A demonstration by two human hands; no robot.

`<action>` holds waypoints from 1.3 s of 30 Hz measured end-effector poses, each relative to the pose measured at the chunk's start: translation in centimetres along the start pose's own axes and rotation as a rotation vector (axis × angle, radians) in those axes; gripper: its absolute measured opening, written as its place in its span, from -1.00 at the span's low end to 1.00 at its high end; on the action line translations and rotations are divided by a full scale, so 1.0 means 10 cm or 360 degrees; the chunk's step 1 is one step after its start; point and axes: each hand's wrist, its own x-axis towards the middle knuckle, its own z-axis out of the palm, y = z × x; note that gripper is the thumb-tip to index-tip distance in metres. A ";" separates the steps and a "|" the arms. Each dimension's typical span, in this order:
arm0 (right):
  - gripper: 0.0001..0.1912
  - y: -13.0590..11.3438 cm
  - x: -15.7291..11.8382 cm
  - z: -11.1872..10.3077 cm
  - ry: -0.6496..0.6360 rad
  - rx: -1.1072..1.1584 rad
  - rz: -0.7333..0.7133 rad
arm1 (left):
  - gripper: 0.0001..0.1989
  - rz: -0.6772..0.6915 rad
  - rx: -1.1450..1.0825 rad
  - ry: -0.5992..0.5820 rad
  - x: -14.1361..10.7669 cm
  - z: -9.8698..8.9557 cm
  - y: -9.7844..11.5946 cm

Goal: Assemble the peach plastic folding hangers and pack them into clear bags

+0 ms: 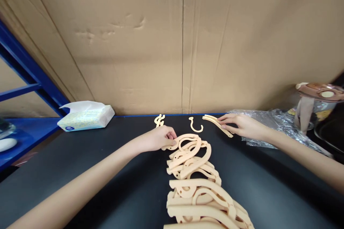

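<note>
A long row of beige plastic folding hangers [200, 182] runs down the black table toward me, the pieces overlapping. At its far end my left hand [160, 139] pinches the end of a folded hanger [189, 137] between thumb and fingers. Off to the right, my right hand [236, 124] has its fingers closed on slim beige hanger arms [225, 131] lying at a slant. A loose beige hook [194, 125] rests between the two hands. Just beyond my left hand is a small group of hooks [159, 118], partly hidden by it.
A tissue pack [86, 116] lies at the back left beside a blue metal frame [32, 66]. Crumpled clear plastic [264, 127] sits under my right forearm, near a bottle with a brown lid [317, 94]. A cardboard wall [134, 50] closes off the back.
</note>
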 end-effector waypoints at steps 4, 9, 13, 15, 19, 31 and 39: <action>-0.59 -0.13 0.01 0.00 0.0089 -0.0065 0.0049 | -0.74 0.0073 -0.0071 0.0117 0.00 -0.04 0.05; -0.67 -0.60 0.23 -0.04 0.0484 0.0336 -0.0026 | -0.74 0.0143 -0.0308 0.0375 0.09 -0.13 0.32; -0.64 -0.93 0.52 -0.13 0.0530 0.0953 -0.0003 | -0.69 0.0258 -0.0759 0.0668 0.24 -0.22 0.49; -0.69 -0.98 0.62 -0.20 0.0534 0.1122 -0.0038 | -0.69 0.0333 -0.0930 0.0690 0.30 -0.26 0.50; -0.72 -0.89 0.67 -0.29 0.0598 0.1287 0.0041 | -0.68 0.0348 -0.1095 0.0636 0.34 -0.32 0.45; -0.73 -1.00 0.71 -0.39 0.0590 -0.0682 -0.0157 | -0.64 0.0249 -0.0993 0.0576 0.31 -0.20 0.68; -0.74 -0.67 0.74 -0.35 0.0511 0.1062 0.0138 | -0.67 0.0243 -0.0518 0.0894 0.23 -0.17 0.44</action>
